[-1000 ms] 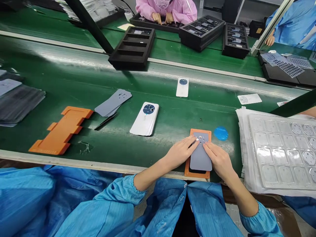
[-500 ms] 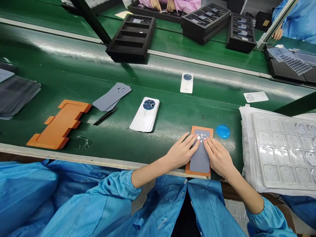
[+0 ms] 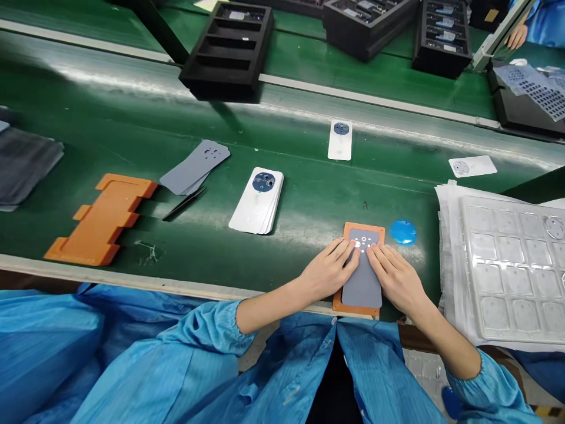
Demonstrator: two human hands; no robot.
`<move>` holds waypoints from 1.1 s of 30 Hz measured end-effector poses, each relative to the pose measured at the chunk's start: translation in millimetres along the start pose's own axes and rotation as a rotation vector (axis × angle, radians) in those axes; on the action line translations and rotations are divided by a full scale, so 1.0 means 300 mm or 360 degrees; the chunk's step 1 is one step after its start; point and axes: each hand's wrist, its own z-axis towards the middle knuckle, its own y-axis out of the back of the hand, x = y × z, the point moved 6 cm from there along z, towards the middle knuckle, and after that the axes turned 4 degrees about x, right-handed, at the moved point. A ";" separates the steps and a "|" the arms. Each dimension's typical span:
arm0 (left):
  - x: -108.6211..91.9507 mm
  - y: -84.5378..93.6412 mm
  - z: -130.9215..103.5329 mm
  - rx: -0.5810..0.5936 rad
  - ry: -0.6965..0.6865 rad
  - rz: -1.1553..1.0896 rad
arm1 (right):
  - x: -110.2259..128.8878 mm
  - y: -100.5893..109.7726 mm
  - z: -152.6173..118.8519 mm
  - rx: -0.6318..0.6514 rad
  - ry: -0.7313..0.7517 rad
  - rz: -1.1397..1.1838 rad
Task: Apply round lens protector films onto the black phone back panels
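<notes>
A grey phone-back-shaped sheet (image 3: 362,280) with camera cutouts lies over an orange fixture plate (image 3: 348,308) at the bench's front edge. My left hand (image 3: 327,268) has its thumb and fingers together at the sheet's upper left, beside the cutouts. Opposite it, my right hand (image 3: 394,275) holds the upper right edge the same way. Near its lower end the sheet sits a little askew, reaching the plate's right side. The fingertips cover part of the cutout area. A round blue film piece (image 3: 403,232) lies just beyond my right hand.
White phone back panels (image 3: 253,206) are stacked left of centre. Further left are grey sheets (image 3: 189,171), black tweezers (image 3: 184,204) and an orange notched block (image 3: 101,221). A clear tray (image 3: 505,265) stands at right. Black trays (image 3: 229,65) line the far side.
The camera view has tipped down slightly. The grey sheet's lower end has shifted a little right over the orange plate. Both hands keep nearly the same places on it.
</notes>
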 end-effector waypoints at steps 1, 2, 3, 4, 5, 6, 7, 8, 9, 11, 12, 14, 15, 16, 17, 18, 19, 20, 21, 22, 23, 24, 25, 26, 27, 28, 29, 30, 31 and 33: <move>0.001 -0.001 0.001 0.0008 -0.0007 -0.0015 | 0.003 0.003 0.001 -0.0001 0.0002 -0.0009; 0.002 -0.004 0.003 0.0017 -0.0017 -0.0028 | 0.006 0.006 0.001 0.0001 0.0005 -0.0012; 0.000 -0.007 0.004 0.0026 -0.0028 -0.0033 | 0.008 0.007 0.001 0.0009 0.0005 -0.0008; -0.002 -0.010 0.005 0.0035 -0.0042 -0.0032 | 0.008 0.008 0.001 0.0022 0.0001 0.0003; -0.003 -0.012 0.004 0.0046 -0.0053 -0.0031 | 0.007 0.007 0.002 0.0040 -0.0006 0.0022; -0.003 -0.012 0.002 0.0060 -0.0056 -0.0042 | 0.005 0.005 0.004 0.0061 -0.0013 0.0046; 0.003 -0.010 -0.002 0.0076 -0.0047 -0.0074 | 0.003 0.002 0.006 0.0085 -0.0018 0.0070; 0.013 -0.004 -0.007 0.0102 -0.0029 -0.0134 | 0.001 -0.001 0.009 0.0106 -0.0019 0.0093; 0.028 0.004 -0.013 0.0141 -0.0016 -0.0224 | 0.000 -0.004 0.012 0.0123 -0.0014 0.0114; 0.067 0.029 -0.019 0.0248 -0.0036 -0.0472 | 0.000 -0.008 0.019 0.0144 0.0002 0.0144; 0.088 0.043 -0.015 0.0304 -0.0077 -0.0616 | 0.000 -0.009 0.021 0.0149 0.0006 0.0154; 0.140 0.071 0.016 0.0324 -0.0096 -0.0888 | -0.001 -0.009 0.024 0.0150 0.0007 0.0171; 0.173 0.077 0.045 0.0288 -0.0031 -0.0984 | -0.002 -0.009 0.024 0.0151 0.0006 0.0177; 0.210 0.074 0.079 0.0235 0.0091 -0.1041 | -0.002 -0.008 0.024 0.0149 0.0008 0.0181; 0.240 0.060 0.116 0.0219 0.0201 -0.1072 | -0.002 -0.007 0.024 0.0146 0.0013 0.0181; 0.261 0.037 0.155 0.0243 0.0287 -0.1094 | -0.001 -0.006 0.024 0.0140 0.0018 0.0173; 0.274 0.007 0.194 0.0306 0.0334 -0.1127 | -0.001 -0.005 0.024 0.0134 0.0023 0.0161; 0.282 -0.024 0.229 0.0395 0.0355 -0.1173 | -0.001 -0.004 0.024 0.0128 0.0028 0.0146; 0.287 -0.054 0.259 0.0488 0.0371 -0.1232 | 0.000 -0.005 0.024 0.0126 0.0033 0.0132; 0.293 -0.078 0.281 0.0571 0.0394 -0.1294 | 0.000 -0.005 0.024 0.0125 0.0038 0.0122; 0.299 -0.097 0.297 0.0640 0.0424 -0.1351 | 0.001 -0.007 0.024 0.0126 0.0040 0.0118; 0.304 -0.110 0.306 0.0700 0.0450 -0.1400 | 0.001 -0.009 0.025 0.0129 0.0039 0.0122; 0.306 -0.118 0.309 0.0749 0.0465 -0.1433 | 0.001 -0.011 0.024 0.0131 0.0034 0.0132; 0.306 -0.122 0.310 0.0780 0.0471 -0.1438 | 0.001 -0.012 0.024 0.0129 0.0025 0.0147; 0.305 -0.123 0.308 0.0790 0.0471 -0.1415 | 0.000 -0.013 0.022 0.0123 0.0014 0.0161; 0.304 -0.123 0.305 0.0783 0.0472 -0.1371 | 0.000 -0.013 0.020 0.0111 0.0003 0.0172; 0.302 -0.122 0.301 0.0764 0.0474 -0.1314 | 0.001 -0.012 0.017 0.0096 -0.0005 0.0178; 0.300 -0.120 0.298 0.0735 0.0476 -0.1256 | 0.003 -0.010 0.013 0.0079 -0.0010 0.0178; 0.298 -0.121 0.295 0.0707 0.0475 -0.1219 | 0.007 -0.007 0.007 0.0061 -0.0015 0.0171; 0.295 -0.125 0.288 0.0667 0.0466 -0.1223 | 0.015 -0.001 -0.004 0.0032 -0.0031 0.0152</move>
